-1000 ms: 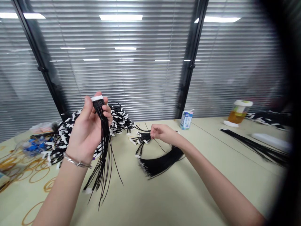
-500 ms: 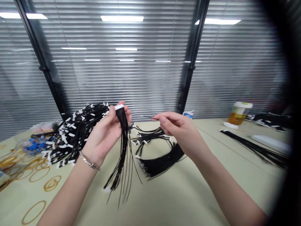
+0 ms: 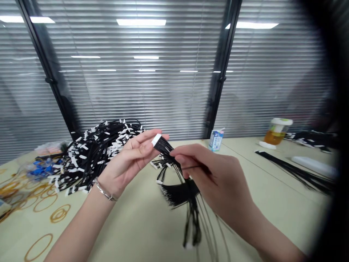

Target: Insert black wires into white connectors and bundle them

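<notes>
My left hand (image 3: 131, 160) is raised above the table, its fingertips pinching a white connector (image 3: 156, 139) from which a bundle of thin black wires (image 3: 191, 214) hangs down. My right hand (image 3: 215, 182) is closed in a pinch on a single black wire (image 3: 195, 167) just below the connector, close to my left fingertips. Under my hands a loose bunch of black wires (image 3: 177, 191) lies on the table (image 3: 141, 225).
A big heap of black wire harnesses with white connectors (image 3: 92, 153) sits at the back left, with rubber bands (image 3: 58, 214) and blue parts (image 3: 40, 169) further left. A small milk carton (image 3: 216, 139), a lidded jar (image 3: 276, 133) and more black wires (image 3: 300, 173) lie right.
My left hand has tilted the connector and carried it right and lower. My right hand lifted a single wire from the table and brought it up to the connector.
</notes>
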The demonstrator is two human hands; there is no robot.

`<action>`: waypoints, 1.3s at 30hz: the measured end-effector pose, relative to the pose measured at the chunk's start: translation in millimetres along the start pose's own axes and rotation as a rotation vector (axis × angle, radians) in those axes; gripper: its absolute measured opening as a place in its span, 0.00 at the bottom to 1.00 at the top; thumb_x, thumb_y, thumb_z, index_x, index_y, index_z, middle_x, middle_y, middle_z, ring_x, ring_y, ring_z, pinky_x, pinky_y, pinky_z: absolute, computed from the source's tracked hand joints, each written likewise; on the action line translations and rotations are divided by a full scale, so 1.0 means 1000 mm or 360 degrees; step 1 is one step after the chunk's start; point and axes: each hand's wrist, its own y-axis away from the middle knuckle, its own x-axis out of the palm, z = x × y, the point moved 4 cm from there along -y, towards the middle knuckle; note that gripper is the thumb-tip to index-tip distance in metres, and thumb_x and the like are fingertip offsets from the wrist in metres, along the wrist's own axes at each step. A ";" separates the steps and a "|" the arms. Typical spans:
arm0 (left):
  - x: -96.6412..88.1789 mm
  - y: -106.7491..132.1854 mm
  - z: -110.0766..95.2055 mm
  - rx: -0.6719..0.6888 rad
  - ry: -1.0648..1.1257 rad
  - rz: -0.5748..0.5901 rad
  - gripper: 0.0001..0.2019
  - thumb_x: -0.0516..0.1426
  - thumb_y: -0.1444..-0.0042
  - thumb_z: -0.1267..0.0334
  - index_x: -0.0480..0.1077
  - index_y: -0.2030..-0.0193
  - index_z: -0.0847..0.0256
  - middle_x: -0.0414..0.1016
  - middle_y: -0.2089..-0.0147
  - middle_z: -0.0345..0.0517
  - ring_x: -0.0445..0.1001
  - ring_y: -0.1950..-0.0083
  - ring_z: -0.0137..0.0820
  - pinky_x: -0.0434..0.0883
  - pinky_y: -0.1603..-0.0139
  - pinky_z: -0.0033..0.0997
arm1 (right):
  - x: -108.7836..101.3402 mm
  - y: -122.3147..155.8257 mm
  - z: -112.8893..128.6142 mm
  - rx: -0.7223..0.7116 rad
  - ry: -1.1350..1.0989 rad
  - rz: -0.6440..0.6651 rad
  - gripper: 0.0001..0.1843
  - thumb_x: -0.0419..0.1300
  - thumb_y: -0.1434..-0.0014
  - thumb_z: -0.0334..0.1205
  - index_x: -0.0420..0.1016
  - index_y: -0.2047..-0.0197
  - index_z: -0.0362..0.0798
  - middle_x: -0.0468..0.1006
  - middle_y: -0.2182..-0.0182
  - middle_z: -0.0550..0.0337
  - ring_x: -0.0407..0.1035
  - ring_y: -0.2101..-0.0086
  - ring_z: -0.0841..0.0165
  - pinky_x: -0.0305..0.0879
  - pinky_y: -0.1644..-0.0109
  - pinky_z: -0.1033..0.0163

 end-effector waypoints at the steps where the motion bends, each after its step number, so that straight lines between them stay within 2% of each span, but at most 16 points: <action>1: 0.002 0.001 0.000 -0.0002 0.0013 0.0017 0.13 0.58 0.45 0.76 0.75 0.54 0.64 0.77 0.52 0.48 0.76 0.51 0.28 0.71 0.49 0.18 | -0.001 0.001 0.002 -0.0012 0.0026 0.0018 0.10 0.53 0.38 0.32 0.68 0.55 0.55 0.68 0.76 0.71 0.61 0.77 0.80 0.56 0.73 0.72; 3: 0.004 0.002 -0.001 0.0000 0.0050 0.0045 0.13 0.57 0.45 0.78 0.75 0.54 0.63 0.77 0.52 0.46 0.76 0.52 0.27 0.71 0.49 0.19 | -0.002 0.002 0.006 0.0001 0.0080 0.0066 0.15 0.56 0.39 0.36 0.65 0.49 0.56 0.69 0.76 0.71 0.61 0.78 0.79 0.57 0.74 0.72; 5: 0.005 0.002 0.000 -0.0006 0.0100 0.0067 0.14 0.56 0.45 0.79 0.75 0.55 0.63 0.78 0.54 0.44 0.77 0.55 0.25 0.72 0.52 0.17 | -0.004 0.002 0.009 0.0013 0.0136 0.0093 0.20 0.56 0.39 0.38 0.62 0.44 0.56 0.71 0.71 0.68 0.64 0.75 0.78 0.59 0.74 0.72; 10: 0.010 0.001 0.008 -0.0088 0.0230 0.0150 0.16 0.55 0.45 0.80 0.73 0.52 0.67 0.78 0.57 0.47 0.76 0.54 0.27 0.70 0.47 0.19 | -0.005 0.003 0.015 -0.0079 0.0307 0.0112 0.18 0.43 0.34 0.33 0.59 0.43 0.55 0.72 0.57 0.61 0.70 0.65 0.76 0.65 0.68 0.71; 12: 0.013 0.002 0.012 -0.0141 0.0266 0.0207 0.16 0.54 0.44 0.80 0.71 0.50 0.69 0.77 0.57 0.49 0.76 0.53 0.29 0.70 0.46 0.21 | -0.005 0.004 0.014 -0.0051 0.0402 0.0111 0.18 0.45 0.33 0.41 0.56 0.41 0.55 0.72 0.56 0.60 0.70 0.65 0.73 0.66 0.68 0.69; 14: 0.017 0.003 0.014 -0.0184 0.0314 0.0264 0.16 0.53 0.43 0.80 0.70 0.49 0.69 0.77 0.56 0.50 0.76 0.52 0.29 0.71 0.47 0.21 | -0.006 0.005 0.012 -0.0019 0.0463 0.0112 0.25 0.49 0.36 0.52 0.53 0.39 0.54 0.72 0.57 0.57 0.71 0.64 0.69 0.67 0.68 0.66; 16: 0.020 0.003 0.015 -0.0219 0.0365 0.0287 0.17 0.51 0.43 0.81 0.70 0.50 0.69 0.77 0.54 0.51 0.75 0.51 0.29 0.71 0.48 0.20 | -0.009 0.005 0.010 -0.0024 0.0461 0.0102 0.31 0.48 0.37 0.58 0.50 0.37 0.52 0.72 0.55 0.54 0.70 0.60 0.65 0.68 0.65 0.63; 18: 0.021 0.003 0.016 -0.0237 0.0408 0.0288 0.17 0.51 0.43 0.82 0.71 0.50 0.69 0.77 0.53 0.52 0.75 0.49 0.29 0.70 0.48 0.19 | -0.012 0.005 0.009 -0.0032 0.0411 0.0072 0.26 0.44 0.34 0.54 0.51 0.36 0.54 0.72 0.54 0.53 0.70 0.58 0.65 0.68 0.63 0.63; 20: 0.022 0.003 0.016 -0.0245 0.0440 0.0298 0.16 0.51 0.43 0.82 0.71 0.51 0.69 0.77 0.54 0.51 0.75 0.50 0.29 0.71 0.48 0.18 | -0.015 0.004 0.008 -0.0046 0.0380 -0.0003 0.19 0.43 0.32 0.45 0.59 0.41 0.55 0.73 0.55 0.56 0.70 0.60 0.68 0.66 0.64 0.65; 22: 0.022 0.003 0.016 -0.0234 0.0451 0.0329 0.16 0.52 0.44 0.82 0.72 0.52 0.69 0.78 0.54 0.51 0.75 0.50 0.28 0.71 0.49 0.17 | -0.018 0.002 0.008 -0.0090 0.0415 -0.0088 0.13 0.45 0.33 0.37 0.66 0.49 0.54 0.75 0.61 0.60 0.70 0.65 0.72 0.62 0.69 0.68; 24: 0.022 0.003 0.016 -0.0229 0.0429 0.0341 0.15 0.52 0.44 0.81 0.72 0.52 0.69 0.78 0.54 0.51 0.75 0.50 0.29 0.71 0.50 0.17 | -0.021 0.002 0.009 -0.0154 0.0514 -0.0190 0.11 0.47 0.35 0.33 0.67 0.53 0.52 0.74 0.71 0.65 0.67 0.73 0.76 0.58 0.73 0.70; 27: 0.019 0.003 0.017 -0.0234 0.0358 0.0294 0.14 0.53 0.44 0.79 0.72 0.52 0.70 0.77 0.53 0.53 0.75 0.50 0.30 0.71 0.49 0.19 | -0.023 0.004 0.012 -0.0132 0.0578 -0.0292 0.10 0.48 0.35 0.34 0.61 0.50 0.48 0.67 0.80 0.69 0.60 0.81 0.77 0.53 0.78 0.69; 31: 0.016 0.002 0.019 -0.0196 0.0269 0.0206 0.14 0.54 0.44 0.79 0.72 0.52 0.69 0.77 0.54 0.51 0.75 0.50 0.30 0.69 0.45 0.21 | -0.022 0.008 0.018 -0.0168 0.0566 -0.0283 0.01 0.51 0.37 0.34 0.60 0.62 0.48 0.66 0.80 0.69 0.56 0.83 0.78 0.51 0.80 0.68; 34: 0.015 0.002 0.018 -0.0169 0.0229 0.0175 0.15 0.55 0.44 0.79 0.72 0.51 0.67 0.76 0.53 0.49 0.74 0.50 0.29 0.69 0.45 0.21 | -0.017 0.009 0.022 -0.0259 0.0613 -0.0239 0.04 0.54 0.40 0.31 0.62 0.66 0.48 0.63 0.81 0.70 0.52 0.83 0.78 0.49 0.79 0.67; 39: 0.017 0.003 0.014 -0.0103 0.0156 0.0185 0.14 0.57 0.47 0.78 0.73 0.53 0.66 0.76 0.54 0.48 0.75 0.52 0.30 0.69 0.45 0.22 | -0.013 0.008 0.019 -0.0250 0.0671 -0.0236 0.06 0.55 0.42 0.30 0.61 0.69 0.48 0.57 0.84 0.72 0.47 0.83 0.79 0.44 0.80 0.65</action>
